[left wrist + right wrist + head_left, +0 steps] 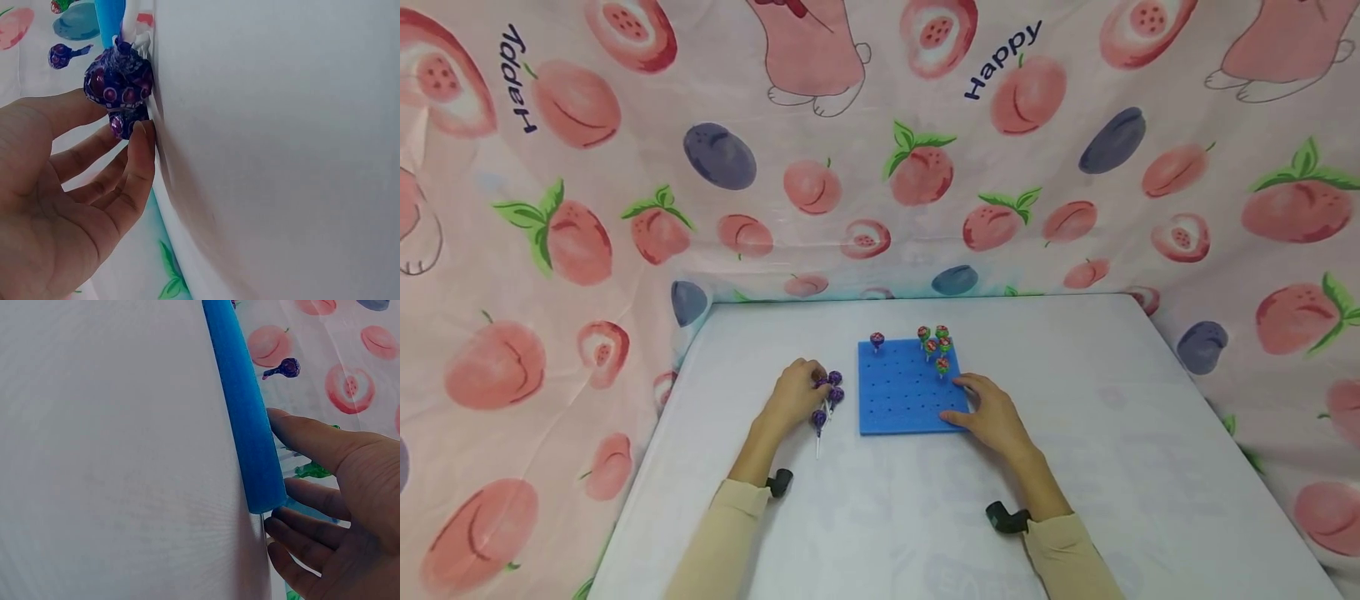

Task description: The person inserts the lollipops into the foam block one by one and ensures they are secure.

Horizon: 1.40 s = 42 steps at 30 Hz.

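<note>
In the head view, my left hand [793, 392] is at a small group of purple-wrapped lollipops [837, 395] left of the blue board. Its thumb and fingertips pinch a purple lollipop [128, 122], partly hidden behind another purple head in the left wrist view. One lollipop [818, 418] lies nearest the front, its white stick towards me. My right hand [992, 414] rests at the right side of the blue board [891, 408], thumb over its front corner and fingers loosely spread along the edge.
The board has rows of small holes. A purple lollipop [877, 338] stands upright at its back left; several green-and-red lollipops [942, 365] stand at its back right. White cloth covers the table [1112, 467], and a fruit-printed curtain [850, 167] hangs behind.
</note>
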### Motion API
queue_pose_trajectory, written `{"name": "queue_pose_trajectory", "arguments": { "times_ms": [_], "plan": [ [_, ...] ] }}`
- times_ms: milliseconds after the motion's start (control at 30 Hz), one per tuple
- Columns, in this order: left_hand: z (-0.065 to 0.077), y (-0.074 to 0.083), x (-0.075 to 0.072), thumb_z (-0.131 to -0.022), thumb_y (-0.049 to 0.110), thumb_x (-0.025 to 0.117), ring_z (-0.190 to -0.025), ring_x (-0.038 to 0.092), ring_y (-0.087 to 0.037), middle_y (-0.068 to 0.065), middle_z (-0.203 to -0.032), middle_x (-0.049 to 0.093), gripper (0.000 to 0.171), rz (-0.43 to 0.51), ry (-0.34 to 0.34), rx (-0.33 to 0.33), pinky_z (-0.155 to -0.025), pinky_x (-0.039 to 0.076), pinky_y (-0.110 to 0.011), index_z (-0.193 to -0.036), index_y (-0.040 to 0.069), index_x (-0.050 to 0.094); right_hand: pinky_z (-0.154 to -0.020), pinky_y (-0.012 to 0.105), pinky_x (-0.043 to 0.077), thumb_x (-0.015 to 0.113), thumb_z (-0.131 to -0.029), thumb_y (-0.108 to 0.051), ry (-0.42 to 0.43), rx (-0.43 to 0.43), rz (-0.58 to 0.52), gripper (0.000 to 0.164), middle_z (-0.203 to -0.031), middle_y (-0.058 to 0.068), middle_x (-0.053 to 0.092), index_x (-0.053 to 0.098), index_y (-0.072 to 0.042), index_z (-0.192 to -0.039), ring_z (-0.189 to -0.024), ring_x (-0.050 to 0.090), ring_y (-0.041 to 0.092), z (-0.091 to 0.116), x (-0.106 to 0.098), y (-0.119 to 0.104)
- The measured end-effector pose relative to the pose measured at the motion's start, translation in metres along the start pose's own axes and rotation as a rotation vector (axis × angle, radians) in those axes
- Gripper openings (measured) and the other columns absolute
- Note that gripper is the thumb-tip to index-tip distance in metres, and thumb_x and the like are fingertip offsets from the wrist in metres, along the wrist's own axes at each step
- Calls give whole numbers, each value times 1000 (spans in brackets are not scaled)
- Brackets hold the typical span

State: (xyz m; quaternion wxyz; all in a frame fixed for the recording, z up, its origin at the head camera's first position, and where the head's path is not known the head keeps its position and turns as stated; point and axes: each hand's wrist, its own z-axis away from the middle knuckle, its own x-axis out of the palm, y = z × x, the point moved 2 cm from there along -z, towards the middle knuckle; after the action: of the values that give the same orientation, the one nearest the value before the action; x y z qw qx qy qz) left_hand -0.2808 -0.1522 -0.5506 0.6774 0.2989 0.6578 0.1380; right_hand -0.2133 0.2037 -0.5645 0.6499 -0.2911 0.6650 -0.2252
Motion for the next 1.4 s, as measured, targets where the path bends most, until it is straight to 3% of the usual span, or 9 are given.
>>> {"name": "queue_pose_trajectory", "arguments": {
  "times_ms": [600, 1400],
  "plan": [
    [-2, 2, 3, -94, 13, 77, -88, 62, -25, -12, -98, 67, 21, -20, 17, 1, -81, 56, -44, -109, 0, 71, -118, 59, 37, 89, -84, -36, 1, -8, -6, 72, -154, 18, 51, 61, -6, -143, -147, 42, 42, -1, 2, 3],
    [-1, 13, -9, -95, 14, 75, -89, 61, -23, -11, -106, 63, 21, 78, 63, -29, -77, 56, -38, -112, 3, 68, -117, 60, 37, 88, -85, -39, 7, -7, -2, 71, -154, 19, 52, 61, -6, -143, -146, 43, 43, -1, 1, 4]
  ]
}}
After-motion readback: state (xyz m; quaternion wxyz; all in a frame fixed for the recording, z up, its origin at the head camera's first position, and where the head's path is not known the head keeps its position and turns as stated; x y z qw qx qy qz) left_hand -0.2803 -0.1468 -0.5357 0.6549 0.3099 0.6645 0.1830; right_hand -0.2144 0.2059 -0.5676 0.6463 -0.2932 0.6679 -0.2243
